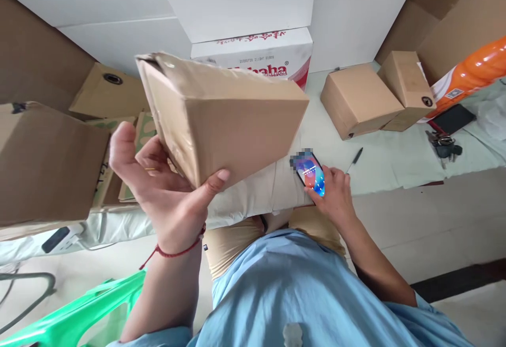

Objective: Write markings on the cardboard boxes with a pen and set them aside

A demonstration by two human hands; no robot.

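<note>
My left hand (174,199) grips a brown cardboard box (241,131) by its lower left corner, thumb on the front face and fingers behind. The box is tilted and raised above the table, with clear tape along its left side and top edge. At the table's front edge my right hand (334,191) is closed around the right side of a smartphone (312,173). Its screen is lit with a colourful picture, and part of the top is pixelated. A black pen (354,160) lies just right of that hand.
Two brown boxes (359,99) stand at the right, near an orange wrapped roll (470,73), a dark wallet-like item (453,119) and keys (445,145). A white printed carton (253,49) is at the back. Larger cardboard boxes (47,162) fill the left; a green stool (79,310) stands below.
</note>
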